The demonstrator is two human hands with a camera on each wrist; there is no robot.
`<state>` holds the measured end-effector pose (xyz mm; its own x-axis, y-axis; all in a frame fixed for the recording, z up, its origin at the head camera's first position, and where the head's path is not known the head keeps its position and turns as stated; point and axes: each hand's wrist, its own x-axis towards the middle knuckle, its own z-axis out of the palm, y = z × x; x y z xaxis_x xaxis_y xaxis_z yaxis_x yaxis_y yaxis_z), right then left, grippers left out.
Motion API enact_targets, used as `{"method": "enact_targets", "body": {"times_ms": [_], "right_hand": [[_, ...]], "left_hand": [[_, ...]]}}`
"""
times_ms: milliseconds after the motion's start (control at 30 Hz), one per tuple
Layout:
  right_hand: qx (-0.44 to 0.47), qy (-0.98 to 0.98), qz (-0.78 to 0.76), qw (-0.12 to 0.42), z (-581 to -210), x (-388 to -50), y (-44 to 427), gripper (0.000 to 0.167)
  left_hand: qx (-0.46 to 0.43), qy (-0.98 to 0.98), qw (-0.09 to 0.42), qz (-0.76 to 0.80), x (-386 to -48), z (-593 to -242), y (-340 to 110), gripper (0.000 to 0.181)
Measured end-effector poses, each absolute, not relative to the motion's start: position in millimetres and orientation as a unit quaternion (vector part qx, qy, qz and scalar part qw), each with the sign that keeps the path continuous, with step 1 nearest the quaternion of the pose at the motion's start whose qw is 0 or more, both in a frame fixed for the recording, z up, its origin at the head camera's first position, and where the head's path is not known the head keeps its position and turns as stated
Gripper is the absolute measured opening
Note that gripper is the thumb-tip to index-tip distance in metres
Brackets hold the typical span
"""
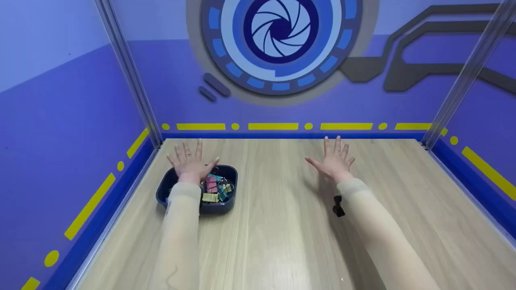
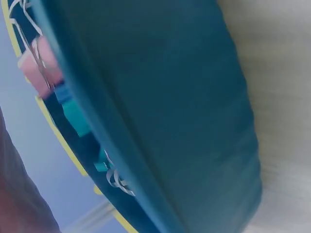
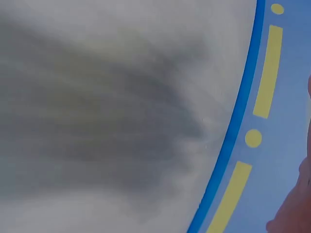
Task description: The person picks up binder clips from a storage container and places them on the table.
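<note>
On the left of the table sits a dark blue tray [image 1: 219, 208] with several binder clips [image 1: 211, 184] in pink, teal and yellow. The person's left hand [image 1: 191, 163] is spread over the tray's left part, holding nothing, and the forearm hides some of the contents. From the left wrist view, the tray's outer wall [image 2: 170, 97] fills the middle, with pink and teal clips showing over its rim. To the right, the right hand [image 1: 334, 163] is held above the table with fingers spread and nothing in it. Only a sliver of the right hand [image 3: 294, 206] shows in its wrist view.
The wood-grain table [image 1: 274, 225] runs back to a blue-purple wall [image 1: 266, 114] with yellow dashes. Side walls stand left and right, with metal posts [image 1: 131, 76] at the back corners. A small black piece [image 1: 338, 207] hangs at the right wrist.
</note>
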<state>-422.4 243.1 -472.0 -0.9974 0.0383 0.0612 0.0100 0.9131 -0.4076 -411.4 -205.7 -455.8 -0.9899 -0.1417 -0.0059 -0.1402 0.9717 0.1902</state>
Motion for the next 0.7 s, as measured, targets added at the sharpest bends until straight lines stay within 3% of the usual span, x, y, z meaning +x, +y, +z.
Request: {"method": "enact_targets", "body": {"times_ms": [367, 700], "right_hand": [[0.012, -0.941, 0.339, 0.006, -484.8, -406.4, 184.1, 0.109], [0.015, -0.855, 0.515, -0.049, -495.1, -383.0, 107.8, 0.092]], "left_hand": [[0.173, -0.951, -0.03, -0.256, -378.0, -452.3, -249.8, 0.104], [0.236, -0.917, -0.029, -0.32, -377.7, -463.7, -280.7, 0.096]]}}
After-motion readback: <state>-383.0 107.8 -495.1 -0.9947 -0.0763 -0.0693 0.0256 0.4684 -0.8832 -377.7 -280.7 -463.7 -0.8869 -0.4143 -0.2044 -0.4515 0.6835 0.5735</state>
